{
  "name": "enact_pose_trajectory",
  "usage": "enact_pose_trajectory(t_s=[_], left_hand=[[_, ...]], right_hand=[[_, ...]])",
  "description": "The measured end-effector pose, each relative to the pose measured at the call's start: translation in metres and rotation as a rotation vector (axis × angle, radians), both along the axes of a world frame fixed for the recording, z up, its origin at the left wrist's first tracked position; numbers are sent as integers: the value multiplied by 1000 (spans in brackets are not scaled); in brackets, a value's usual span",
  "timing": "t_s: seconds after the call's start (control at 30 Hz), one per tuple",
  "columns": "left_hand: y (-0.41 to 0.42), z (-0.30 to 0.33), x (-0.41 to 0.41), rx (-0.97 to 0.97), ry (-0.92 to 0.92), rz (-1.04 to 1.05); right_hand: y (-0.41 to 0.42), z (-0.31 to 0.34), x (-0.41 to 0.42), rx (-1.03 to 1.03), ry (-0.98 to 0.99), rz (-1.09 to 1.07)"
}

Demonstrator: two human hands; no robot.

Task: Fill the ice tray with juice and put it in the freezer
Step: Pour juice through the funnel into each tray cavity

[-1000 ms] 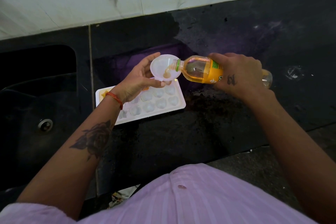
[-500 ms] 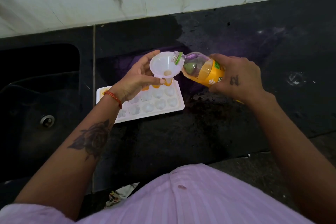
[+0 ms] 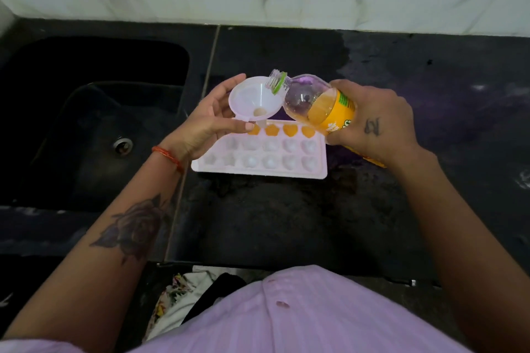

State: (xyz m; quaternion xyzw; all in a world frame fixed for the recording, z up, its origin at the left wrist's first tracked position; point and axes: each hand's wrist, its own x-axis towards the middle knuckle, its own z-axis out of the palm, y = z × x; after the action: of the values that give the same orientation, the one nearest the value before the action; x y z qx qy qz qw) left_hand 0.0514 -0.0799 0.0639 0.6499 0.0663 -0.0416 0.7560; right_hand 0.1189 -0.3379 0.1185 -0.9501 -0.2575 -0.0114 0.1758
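ice tray (image 3: 259, 156) on counter (image 3: 286, 223), sink (image 3: 94, 123) left, funnel (image 3: 253, 102) above tray's back row

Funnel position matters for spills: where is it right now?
In the head view, the funnel is held by the left hand over the ice tray's far row, beside the bottle mouth.

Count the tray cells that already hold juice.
4 show: orange cells side by side in the far row of the ice tray, at. The left hand may hide more.

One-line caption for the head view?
Left hand holds funnel over ice tray; right hand tilts juice bottle.
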Motion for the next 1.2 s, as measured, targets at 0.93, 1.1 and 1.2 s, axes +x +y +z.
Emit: enact_pose_trajectory(t_s=[0.93,1.1,1.2], left_hand=[[72,-18,-53,63,67,30],[70,-17,-53,56,70,29],[71,-17,-53,55,72,23]], right_hand=[[81,-11,-30,-252,-92,75],[80,-11,-31,-271,-128,76],[80,-10,-30,-284,-141,77]])
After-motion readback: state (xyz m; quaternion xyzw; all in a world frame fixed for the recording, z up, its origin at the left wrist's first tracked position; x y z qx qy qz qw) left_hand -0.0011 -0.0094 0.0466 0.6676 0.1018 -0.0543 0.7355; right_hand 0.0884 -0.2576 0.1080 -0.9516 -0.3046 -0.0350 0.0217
